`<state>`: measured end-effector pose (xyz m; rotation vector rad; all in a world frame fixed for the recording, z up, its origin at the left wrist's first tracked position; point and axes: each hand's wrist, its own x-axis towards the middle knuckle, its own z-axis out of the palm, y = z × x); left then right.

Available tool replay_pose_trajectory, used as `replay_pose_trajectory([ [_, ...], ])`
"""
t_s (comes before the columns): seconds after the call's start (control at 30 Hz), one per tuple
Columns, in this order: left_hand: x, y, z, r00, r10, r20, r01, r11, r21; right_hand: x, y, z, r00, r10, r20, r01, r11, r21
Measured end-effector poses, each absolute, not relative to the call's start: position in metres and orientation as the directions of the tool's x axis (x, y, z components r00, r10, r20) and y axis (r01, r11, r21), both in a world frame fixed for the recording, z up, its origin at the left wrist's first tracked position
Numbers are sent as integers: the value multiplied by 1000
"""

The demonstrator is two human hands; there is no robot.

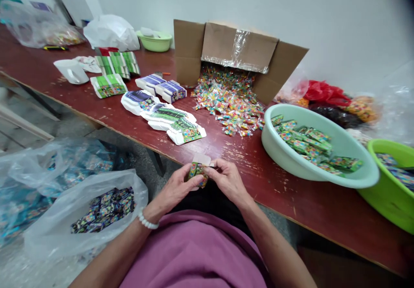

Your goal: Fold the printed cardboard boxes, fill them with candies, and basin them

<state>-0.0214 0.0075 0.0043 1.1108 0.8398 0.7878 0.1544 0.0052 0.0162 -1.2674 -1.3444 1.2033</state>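
Note:
A small green printed carton (196, 171) with white flaps standing up is held above my lap, at the table's front edge. My left hand (180, 183) is closed around its left side, thumb across the front. At its right side, the fingers of my right hand (228, 180) are pinched by the flaps; whether they grip the flap or something small is hidden. Just beyond lie flattened green and purple cartons (164, 116) in an overlapping row. Behind them, wrapped candies (231, 102) spill from a cardboard box (239, 48) tipped on its side.
A pale green basin (268, 143) of filled green cartons stands at right, beside a lime basin (381, 197). Bundled cartons (111, 85), a white mug (71, 71) and plastic bags sit at left. On the floor, an open bag (39, 240) holds dark packets.

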Motion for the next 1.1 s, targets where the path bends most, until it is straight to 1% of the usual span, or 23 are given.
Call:
replay_pose_trajectory([
  [0.07, -20, 5, 5, 385, 911, -147, -138, 215, 967, 155, 6, 17, -56, 998, 7, 120, 13, -993],
  [0.1, -19, 4, 6, 345, 929, -135, -157, 198, 967, 154, 6, 17, -50, 999, 6, 87, 10, -996],
  [0.2, -15, -2, 10, 231, 968, -99, -220, 151, 964, 146, 5, 15, -11, 1000, -7, -96, -8, -995],
  [0.3, -12, -5, 14, 177, 983, -57, -257, 102, 961, 137, 2, 10, 35, 999, 27, -234, 34, -972],
  [0.4, -12, -5, 16, 207, 975, -76, -288, 135, 948, 135, 1, 6, 43, 998, 48, -256, 58, -965],
  [0.57, -17, -3, 16, 315, 931, -183, -293, 279, 915, 147, 7, 1, -32, 995, -97, -266, -102, -958],
  [0.67, -20, -2, 12, 347, 918, -189, -260, 288, 922, 154, 12, 0, -72, 988, -134, -290, -149, -945],
  [0.73, -22, 1, 8, 353, 918, -181, -228, 272, 935, 156, 14, 2, -86, 989, -119, -307, -140, -941],
  [0.8, -22, 3, 4, 333, 928, -168, -205, 245, 947, 157, 15, 5, -127, 990, -56, -250, -86, -964],
  [0.87, -20, 5, 3, 274, 949, -154, -213, 216, 953, 157, 16, 7, -143, 989, 39, -87, 27, -996],
  [0.93, -16, 5, 4, 203, 964, -169, -262, 220, 940, 157, 17, 7, -100, 987, 122, 61, 129, -990],
  [1.0, -13, 4, 7, 174, 959, -222, -319, 269, 909, 155, 17, 6, -31, 987, 157, 93, 160, -983],
  [1.03, -11, 3, 8, 199, 947, -253, -335, 308, 891, 155, 17, 6, -9, 988, 156, 77, 157, -985],
  [1.1, -10, 1, 10, 329, 894, -306, -335, 413, 847, 154, 16, 5, 11, 987, 160, 59, 159, -986],
])
